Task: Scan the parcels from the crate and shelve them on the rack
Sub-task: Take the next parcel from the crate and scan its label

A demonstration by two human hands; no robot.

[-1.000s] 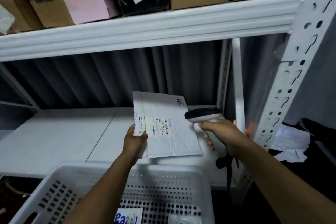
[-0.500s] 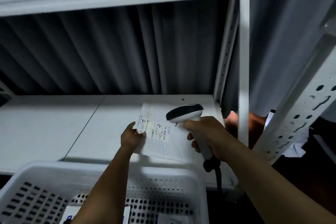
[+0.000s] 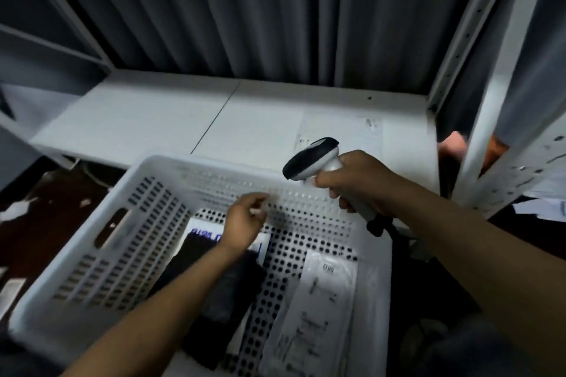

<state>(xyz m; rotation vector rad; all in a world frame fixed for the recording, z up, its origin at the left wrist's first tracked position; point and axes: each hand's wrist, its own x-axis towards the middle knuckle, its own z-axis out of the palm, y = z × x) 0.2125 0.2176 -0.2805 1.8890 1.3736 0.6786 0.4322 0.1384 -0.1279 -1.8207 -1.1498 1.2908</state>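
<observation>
- The parcels lie flat in the crate (image 3: 101, 254), lower centre: a black bag (image 3: 226, 294) beneath the left forearm, a white mailer (image 3: 315, 309) to its right.
- Both look light, limp and slick to me. I'd pinch one by an edge, since a flat palm would likely slide.
- The left hand (image 3: 245, 217) hovers above the black bag, fingers loosely curled, holding nothing.
- The right hand (image 3: 358, 184), centre right, is wrapped round the scanner (image 3: 312, 159).
</observation>
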